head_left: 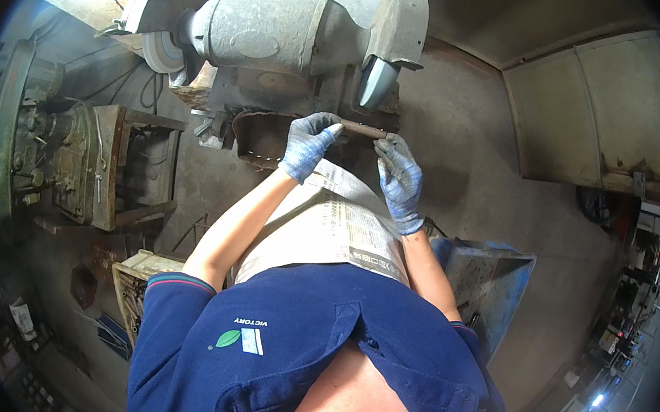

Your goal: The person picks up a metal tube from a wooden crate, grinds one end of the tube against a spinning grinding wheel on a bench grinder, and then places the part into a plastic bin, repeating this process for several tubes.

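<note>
Head view: both gloved hands hold a short brown metal bar level, just under the right grinding wheel of a grey bench grinder. The left hand pinches the bar's end at 9 o'clock, fingers curled over it; the right hand grips the end at 3 o'clock. A second wheel sits at 10 o'clock from the hands. A sheet of newspaper lies across the person's front at 6 o'clock. A green machine stands at 9 o'clock, a blue bin at 4 o'clock.
</note>
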A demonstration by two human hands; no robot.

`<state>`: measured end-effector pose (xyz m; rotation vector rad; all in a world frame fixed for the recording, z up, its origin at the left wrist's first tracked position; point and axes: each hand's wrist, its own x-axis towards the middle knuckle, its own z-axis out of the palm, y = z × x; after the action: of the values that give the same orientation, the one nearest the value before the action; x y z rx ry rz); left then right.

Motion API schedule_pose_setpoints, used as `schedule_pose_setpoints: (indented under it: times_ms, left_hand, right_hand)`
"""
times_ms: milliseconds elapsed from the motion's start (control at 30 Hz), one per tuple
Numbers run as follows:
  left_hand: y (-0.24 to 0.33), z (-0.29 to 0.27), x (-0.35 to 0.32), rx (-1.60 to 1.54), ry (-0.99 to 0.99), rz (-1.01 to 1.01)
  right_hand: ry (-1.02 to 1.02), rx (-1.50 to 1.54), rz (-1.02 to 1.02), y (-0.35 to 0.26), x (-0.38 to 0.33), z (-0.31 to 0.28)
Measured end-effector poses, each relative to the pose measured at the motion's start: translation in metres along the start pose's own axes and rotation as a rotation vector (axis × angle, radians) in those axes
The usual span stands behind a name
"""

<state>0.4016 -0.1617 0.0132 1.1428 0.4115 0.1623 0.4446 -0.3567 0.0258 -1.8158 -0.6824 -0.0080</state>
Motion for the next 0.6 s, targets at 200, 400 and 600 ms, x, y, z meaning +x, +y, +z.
schedule_pose_setpoints:
  times_ms: [200,400,600]
  left_hand:
    - [-0.025,0.015,0.023,-0.059,0.055,0.028]
    - [-0.034,0.035,0.039,-0.159,0.085,-0.038]
    - [-0.035,0.019,0.045,-0.021,0.172,-0.012]
  right_hand:
    - [0.138,0.115,0.148,0.027,0.012,0.002]
    - [0.165,0.369,0.28,0.041,0.025,-0.01]
    - [0.136,0.407,0.312,0.045,0.026,0.009]
